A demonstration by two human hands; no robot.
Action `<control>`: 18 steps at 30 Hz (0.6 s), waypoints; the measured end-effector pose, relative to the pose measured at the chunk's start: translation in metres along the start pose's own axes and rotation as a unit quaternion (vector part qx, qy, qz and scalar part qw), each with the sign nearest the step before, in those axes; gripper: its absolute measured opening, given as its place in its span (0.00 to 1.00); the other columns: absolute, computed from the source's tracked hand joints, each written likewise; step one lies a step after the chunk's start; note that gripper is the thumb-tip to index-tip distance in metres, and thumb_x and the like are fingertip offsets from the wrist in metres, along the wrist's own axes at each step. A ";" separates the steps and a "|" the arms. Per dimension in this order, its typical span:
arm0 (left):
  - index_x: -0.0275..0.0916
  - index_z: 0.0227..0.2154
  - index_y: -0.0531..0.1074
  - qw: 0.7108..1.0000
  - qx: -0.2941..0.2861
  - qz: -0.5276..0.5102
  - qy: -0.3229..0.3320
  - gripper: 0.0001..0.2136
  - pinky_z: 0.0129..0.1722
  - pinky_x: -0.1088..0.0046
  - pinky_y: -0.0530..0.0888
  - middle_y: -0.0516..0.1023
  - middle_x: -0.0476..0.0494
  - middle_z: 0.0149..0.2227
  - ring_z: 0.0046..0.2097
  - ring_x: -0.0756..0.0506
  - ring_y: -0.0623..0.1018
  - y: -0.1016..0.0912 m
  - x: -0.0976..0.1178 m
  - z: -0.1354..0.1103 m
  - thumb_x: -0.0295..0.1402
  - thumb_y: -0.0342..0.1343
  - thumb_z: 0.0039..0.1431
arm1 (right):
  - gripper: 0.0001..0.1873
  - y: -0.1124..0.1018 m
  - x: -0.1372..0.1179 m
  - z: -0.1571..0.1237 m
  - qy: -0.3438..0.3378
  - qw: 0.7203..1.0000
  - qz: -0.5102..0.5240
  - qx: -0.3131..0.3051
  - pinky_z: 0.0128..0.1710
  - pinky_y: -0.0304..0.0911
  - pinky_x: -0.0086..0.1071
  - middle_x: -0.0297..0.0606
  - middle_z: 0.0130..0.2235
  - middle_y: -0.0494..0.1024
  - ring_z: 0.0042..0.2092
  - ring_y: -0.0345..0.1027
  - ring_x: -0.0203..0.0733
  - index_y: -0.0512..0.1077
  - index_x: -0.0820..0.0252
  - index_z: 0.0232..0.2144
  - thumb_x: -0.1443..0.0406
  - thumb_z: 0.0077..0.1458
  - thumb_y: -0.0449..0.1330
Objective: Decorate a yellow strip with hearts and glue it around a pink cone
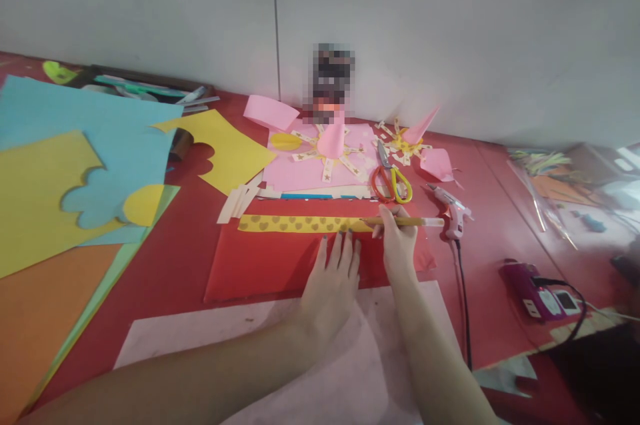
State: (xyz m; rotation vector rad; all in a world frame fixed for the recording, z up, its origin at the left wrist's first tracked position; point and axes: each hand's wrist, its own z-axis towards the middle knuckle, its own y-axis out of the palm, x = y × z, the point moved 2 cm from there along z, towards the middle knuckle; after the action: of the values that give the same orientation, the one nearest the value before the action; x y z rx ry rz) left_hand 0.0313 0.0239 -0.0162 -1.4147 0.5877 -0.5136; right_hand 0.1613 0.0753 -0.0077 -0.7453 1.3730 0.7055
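A yellow paper strip (285,223) with a row of brown hearts lies across a red sheet (260,258). My left hand (334,275) rests flat on the red sheet, fingers spread, with the fingertips at the strip's lower edge. In my right hand (397,241) is a gold pen (416,221), its tip pointing left over the right part of the strip. Just beyond the strip lie scissors (384,178) with red and yellow handles. Behind them, a pink paper cone (331,138) stands amid star-printed paper strips on a pink sheet (280,175).
A pink glue gun (454,211) with a black cord lies to the right, near a purple power strip (530,288). Blue paper (135,125) and cut yellow paper (40,191) cover the left. Another pink cone (423,126) stands at back right, before a grey wall (440,31).
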 end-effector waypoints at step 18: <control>0.29 0.52 0.62 0.999 0.033 0.017 0.001 0.22 0.58 0.52 0.53 0.63 0.33 0.56 0.59 0.36 0.58 -0.003 0.001 -0.001 0.29 0.39 0.56 | 0.16 0.004 -0.002 -0.005 -0.006 0.997 -0.071 -0.044 0.20 0.54 0.25 0.24 0.11 0.63 0.15 0.58 0.31 0.57 0.57 0.18 0.58 0.50 0.55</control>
State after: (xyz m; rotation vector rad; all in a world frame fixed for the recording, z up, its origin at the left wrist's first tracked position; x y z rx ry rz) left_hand 0.0317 0.0225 -0.0138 -1.3403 0.5898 -0.5033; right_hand 0.1548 0.0735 -0.0063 -0.8977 1.2717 0.6593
